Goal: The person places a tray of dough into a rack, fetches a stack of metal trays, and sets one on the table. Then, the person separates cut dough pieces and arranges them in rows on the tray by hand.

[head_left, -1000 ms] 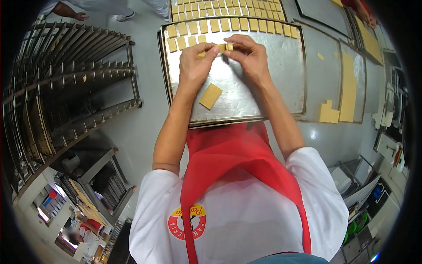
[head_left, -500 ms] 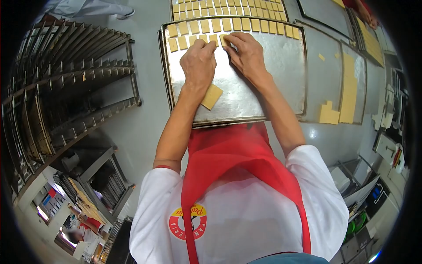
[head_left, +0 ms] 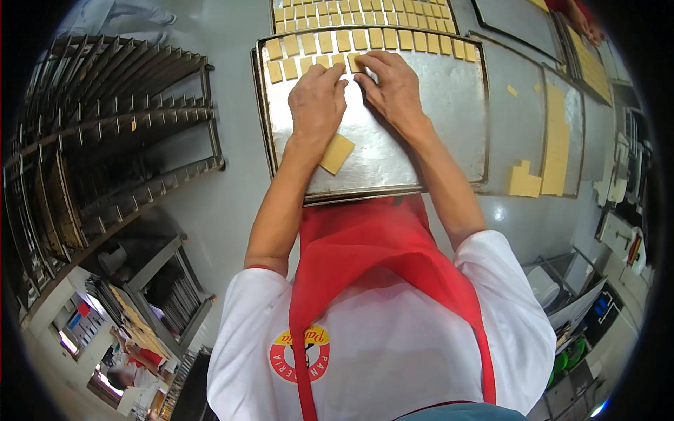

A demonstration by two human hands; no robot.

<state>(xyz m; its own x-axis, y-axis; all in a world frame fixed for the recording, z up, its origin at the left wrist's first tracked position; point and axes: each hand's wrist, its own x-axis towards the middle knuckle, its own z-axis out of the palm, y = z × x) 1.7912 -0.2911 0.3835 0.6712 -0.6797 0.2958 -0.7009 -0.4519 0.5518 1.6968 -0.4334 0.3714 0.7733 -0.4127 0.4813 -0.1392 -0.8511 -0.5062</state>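
A metal tray (head_left: 421, 119) bears rows of small flat yellow dough pieces (head_left: 357, 39) along its far side. My left hand (head_left: 317, 102) is over the second row, fingers bent, its index fingertip by one piece (head_left: 338, 59); thumb and index are slightly apart. Just to the right, my right hand (head_left: 393, 88) has its index fingertip at the end piece (head_left: 354, 64) of that row, with the thumb held apart from it. Both pieces lie on the tray, partly covered by fingers. A larger yellow rectangle (head_left: 338, 154) rests beside my left wrist.
Beyond is another tray of pieces (head_left: 365, 15). Dough sheets (head_left: 556, 140) and an irregular offcut (head_left: 525, 179) lie on the right. A tray rack (head_left: 112, 119) stands at left. A co-worker's hand (head_left: 595, 34) shows top right; another person (head_left: 137, 365) is lower left.
The strip held between both hands a second ago is gone; two pieces now lie in the second row. My hands moved slightly left and apart. The person at top left has moved away.
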